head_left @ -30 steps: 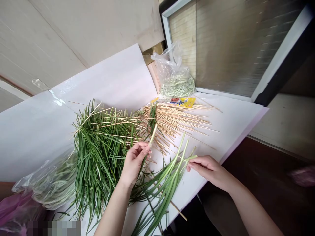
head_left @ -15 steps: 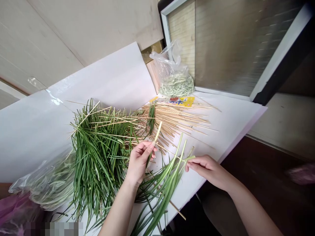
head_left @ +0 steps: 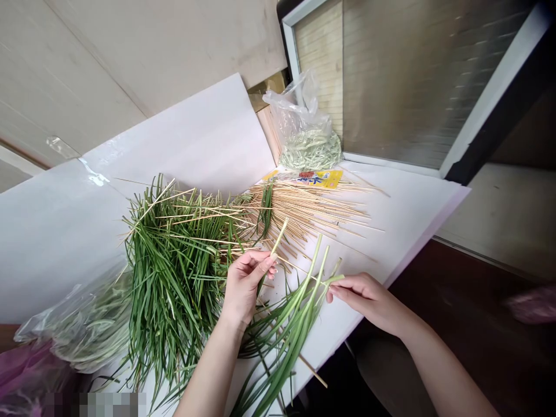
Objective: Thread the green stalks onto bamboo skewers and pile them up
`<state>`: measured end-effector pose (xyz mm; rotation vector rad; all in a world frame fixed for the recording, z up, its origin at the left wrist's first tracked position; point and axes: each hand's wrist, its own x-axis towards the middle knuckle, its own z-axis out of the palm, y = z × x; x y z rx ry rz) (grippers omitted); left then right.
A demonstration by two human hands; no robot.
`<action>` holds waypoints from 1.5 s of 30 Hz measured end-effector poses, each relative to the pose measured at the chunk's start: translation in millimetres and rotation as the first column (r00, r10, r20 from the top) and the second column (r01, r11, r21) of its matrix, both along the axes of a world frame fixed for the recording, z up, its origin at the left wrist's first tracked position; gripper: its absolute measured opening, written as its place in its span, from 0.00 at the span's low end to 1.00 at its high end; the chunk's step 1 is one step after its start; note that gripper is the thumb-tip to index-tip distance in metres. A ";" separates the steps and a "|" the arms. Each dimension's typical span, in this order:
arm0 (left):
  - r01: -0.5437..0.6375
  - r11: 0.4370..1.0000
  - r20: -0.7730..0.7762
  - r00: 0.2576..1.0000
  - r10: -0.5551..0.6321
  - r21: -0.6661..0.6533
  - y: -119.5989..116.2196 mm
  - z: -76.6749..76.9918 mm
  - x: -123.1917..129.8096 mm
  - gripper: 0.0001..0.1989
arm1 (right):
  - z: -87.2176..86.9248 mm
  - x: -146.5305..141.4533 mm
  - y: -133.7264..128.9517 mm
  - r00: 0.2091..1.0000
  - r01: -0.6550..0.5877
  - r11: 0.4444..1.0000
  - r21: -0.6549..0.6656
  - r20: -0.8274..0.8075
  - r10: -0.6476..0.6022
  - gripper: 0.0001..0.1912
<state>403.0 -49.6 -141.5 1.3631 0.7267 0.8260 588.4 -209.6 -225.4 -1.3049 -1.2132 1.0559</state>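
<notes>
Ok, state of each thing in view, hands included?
Left hand: closed, pinching a green stalk.
Right hand: fingertips closed on the thin skewer.
Thin skewer: spanning between the hands, crossed by stalks; piercing unclear.
Leaf pile: heaped, sticks across its top.
Loose skewers: fanned out.
Back clear bag: upright, partly filled.
Left clear bag: lying down, filled.
Yellow packet: flat, contents unclear.

- Head-worn view, looking forward and down from above the near side of the surface (head_left: 412, 214).
- Near: left hand (head_left: 244, 286) and right hand (head_left: 362, 296) show just below the middle, forearms (head_left: 212, 368) cut by the bottom edge.
- Wide, reaching the wall (head_left: 143, 46) at upper left and glass (head_left: 399, 81) at upper right.
</notes>
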 end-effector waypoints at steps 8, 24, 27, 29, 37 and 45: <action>-0.062 0.998 0.029 0.998 0.062 -0.009 1.0 -2.7 -1.3 0.11 | 1.5 -0.7 -0.2 1.000 -0.006 1.000 0.012 -0.007 0.006 0.21; -0.086 0.996 0.020 0.996 0.086 0.002 1.4 -1.6 1.0 0.12 | 7.6 -0.4 0.0 1.000 -0.012 1.000 0.006 0.013 0.012 0.23; -0.077 0.997 0.023 0.997 0.077 -0.006 1.4 -1.0 1.3 0.12 | 8.7 -0.9 -0.3 1.000 -0.013 1.000 -0.001 0.008 0.013 0.23; -0.075 0.997 0.018 0.997 0.075 -0.004 1.4 -0.3 1.1 0.11 | 6.8 -0.6 -0.3 1.000 -0.012 1.000 0.003 0.004 0.012 0.22; -0.080 0.997 -0.022 0.997 0.080 -0.015 -0.9 0.2 1.5 0.11 | 5.9 0.7 -1.1 1.000 -0.015 1.000 -0.004 0.002 0.015 0.22; -0.081 0.993 -0.025 0.997 0.079 -0.084 -6.7 -0.7 3.6 0.12 | 6.0 0.5 0.0 0.999 0.045 0.998 0.049 0.029 -0.046 0.23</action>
